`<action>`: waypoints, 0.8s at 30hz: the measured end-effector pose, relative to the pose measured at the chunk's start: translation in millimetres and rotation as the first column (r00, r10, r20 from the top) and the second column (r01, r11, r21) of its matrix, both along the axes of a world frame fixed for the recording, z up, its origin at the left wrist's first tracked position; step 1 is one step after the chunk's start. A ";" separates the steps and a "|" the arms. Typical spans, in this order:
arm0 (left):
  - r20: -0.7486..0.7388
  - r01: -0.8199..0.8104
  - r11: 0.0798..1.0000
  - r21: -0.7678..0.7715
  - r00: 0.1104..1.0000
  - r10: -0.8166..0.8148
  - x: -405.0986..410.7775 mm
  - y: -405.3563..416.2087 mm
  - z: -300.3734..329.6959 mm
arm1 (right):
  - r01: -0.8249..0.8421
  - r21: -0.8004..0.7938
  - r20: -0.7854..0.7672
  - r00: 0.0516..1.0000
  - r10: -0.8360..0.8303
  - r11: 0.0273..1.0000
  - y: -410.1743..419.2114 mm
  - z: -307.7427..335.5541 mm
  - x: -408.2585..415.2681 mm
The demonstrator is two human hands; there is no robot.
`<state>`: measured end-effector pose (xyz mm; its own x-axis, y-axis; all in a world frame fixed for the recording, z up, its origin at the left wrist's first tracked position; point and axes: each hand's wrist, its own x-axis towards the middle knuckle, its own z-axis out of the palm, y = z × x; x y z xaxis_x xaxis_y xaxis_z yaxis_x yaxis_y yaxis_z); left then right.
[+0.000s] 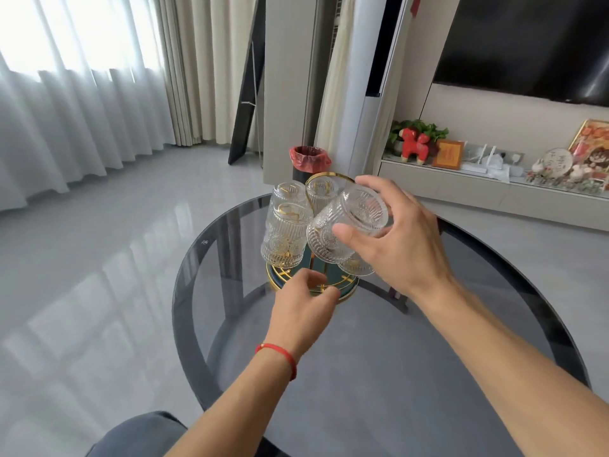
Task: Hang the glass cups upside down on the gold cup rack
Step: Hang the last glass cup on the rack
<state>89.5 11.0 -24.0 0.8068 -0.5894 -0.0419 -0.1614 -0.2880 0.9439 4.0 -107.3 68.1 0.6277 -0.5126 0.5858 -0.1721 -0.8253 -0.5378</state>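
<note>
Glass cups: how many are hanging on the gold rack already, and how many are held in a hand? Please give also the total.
Hanging on the gold rack: 4 (front-left, back-left, back, partly hidden low)
Held in the right hand: 1
Total: 5

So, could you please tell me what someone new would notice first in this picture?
First, the right hand holding a ribbed glass cup tilted over the gold cup rack, mid-frame on the round dark glass table. Several other cups already hang upside down on the rack. Below, the left hand, with a red string bracelet on its wrist, touches the rack's base.
</note>
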 end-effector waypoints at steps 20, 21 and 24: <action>0.510 0.061 0.701 0.711 0.641 -0.573 -9.3 -1.9 -26.0 | 0.029 -0.184 -0.212 0.975 -0.068 0.982 -16.0 -38.9 50.9; 0.513 0.060 0.701 0.711 0.638 -0.574 -9.1 -1.6 -26.1 | 0.032 -0.211 -0.223 0.971 -0.080 0.977 -17.3 -40.8 52.0; 0.519 0.060 0.706 0.706 0.634 -0.573 -8.8 -1.4 -27.7 | 0.038 -0.261 -0.247 0.963 -0.104 0.965 -19.0 -44.5 53.2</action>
